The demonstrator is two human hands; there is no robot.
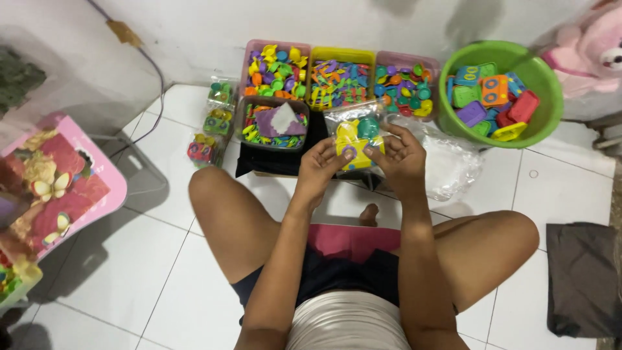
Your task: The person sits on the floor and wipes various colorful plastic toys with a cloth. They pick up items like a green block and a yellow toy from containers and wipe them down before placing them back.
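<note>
The pink plush (593, 48) at the upper right is cut off by the frame's top and right edges. A flowered pink board (55, 188) at the left runs past the left edge. The dark cloth (583, 279) at the lower right is cropped by the right edge. The tiny pieces in the bins (340, 78) at top centre are too small to tell apart. The fingers of both hands (317, 170) (403, 155) hide the lower part of the bag (356, 136).

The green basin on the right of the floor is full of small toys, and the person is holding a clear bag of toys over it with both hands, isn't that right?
Not quite. The head view shows the clear bag held by the left hand and right hand in front of the person's lap, below the trays, not over the green basin. The basin sits apart to the right, full of toys.
</note>
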